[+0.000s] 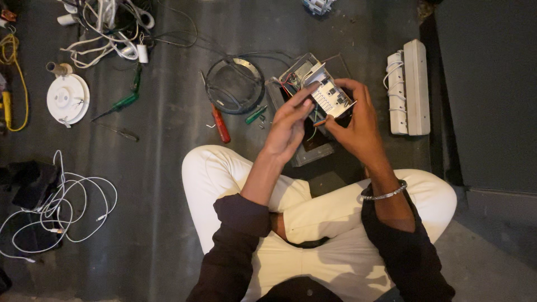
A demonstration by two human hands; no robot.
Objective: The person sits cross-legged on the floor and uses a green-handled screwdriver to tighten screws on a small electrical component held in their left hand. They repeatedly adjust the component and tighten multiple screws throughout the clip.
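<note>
1. A person sits cross-legged on a dark grey floor (162, 184), seen from above, in white trousers and dark sleeves.
2. The left hand (288, 126) and right hand (358, 126) together hold a white switch plate (330, 96) just above an open grey electrical box (305, 112) that lies on the floor in front of the knees.
3. The left fingers (305, 98) are closed on the plate's left edge; the right fingers (352, 86) curl around its right side, thumb underneath.
4. Red and other thin wires (288, 81) run from the plate into the box.
5. A silver bracelet (383, 194) circles the right wrist.
6. Just left of the box lie a round black disc (234, 85), a red-handled screwdriver (220, 124) and a small green screwdriver (255, 114).
7. A white power strip (409, 86) lies to the right, well apart.
8. Far left: a white round fitting (67, 98), a green-handled screwdriver (120, 104) and loose white cables (61, 207).
</note>
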